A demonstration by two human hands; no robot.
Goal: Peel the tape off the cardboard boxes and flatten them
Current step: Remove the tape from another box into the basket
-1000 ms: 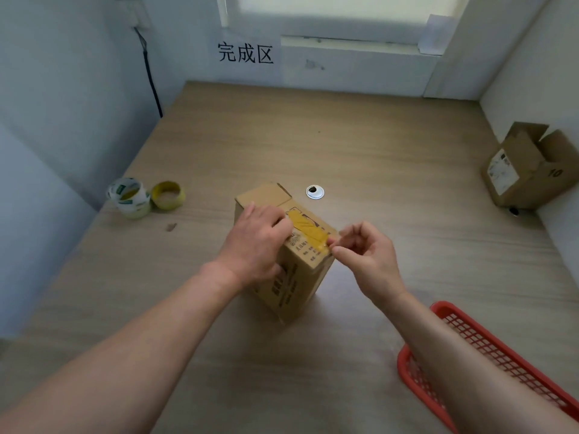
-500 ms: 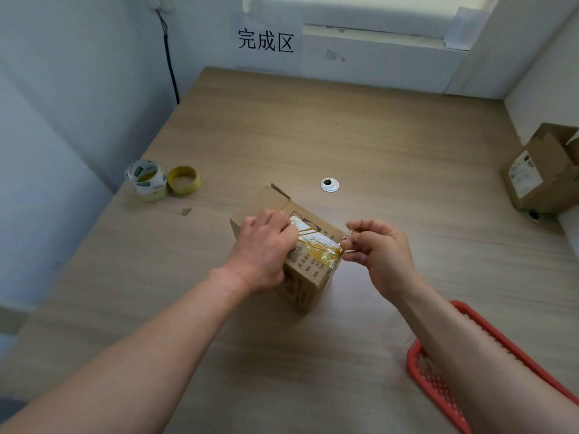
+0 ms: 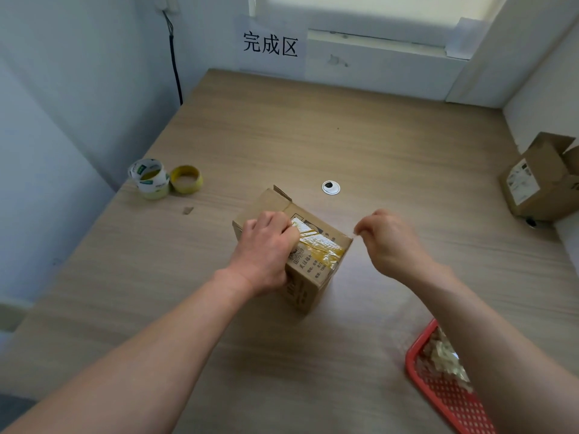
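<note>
Left hand [image 3: 266,249] is clamping the box [image 3: 308,280] on the table [image 3: 313,136], fingers curled over its top, steadying it for peeling. Right hand [image 3: 388,242] is hovering just beside the tape [image 3: 316,244], fingertips pinched together. Whether it's got a strip, can't tell.

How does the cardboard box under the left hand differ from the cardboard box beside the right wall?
The middle box has yellowish tape across its top; the box by the wall has open flaps. The left hand grips the middle box; no hand touches the box by the wall. The box by the wall bears a white label; the middle box bears dark print. Both are brown cardboard.
</note>
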